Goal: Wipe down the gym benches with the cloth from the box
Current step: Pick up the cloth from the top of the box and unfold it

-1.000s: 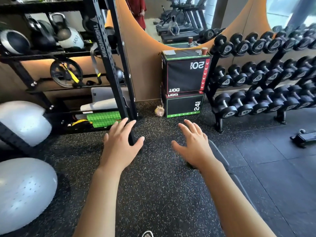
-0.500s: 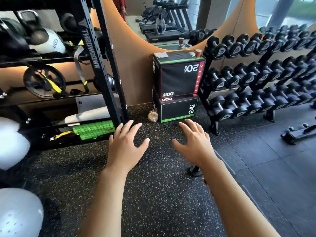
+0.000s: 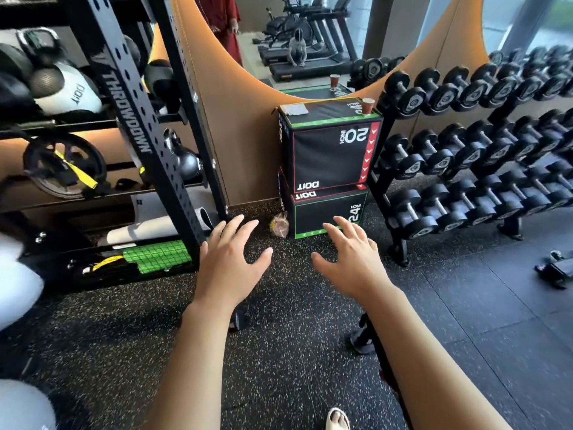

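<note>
Head view: left hand [image 3: 228,268], right hand [image 3: 350,262], empty.

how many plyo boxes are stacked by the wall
2: a black soft plyo box marked 20 inch sits on a black soft plyo box marked 24 inch, between the black storage rack and dumbbell rack.

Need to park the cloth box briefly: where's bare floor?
Bare: the speckled floor between both forearms, and dark mats before the dumbbell rack. Crowded: the shelf rack base, and the bag beside the stacked plyo boxes.
</note>
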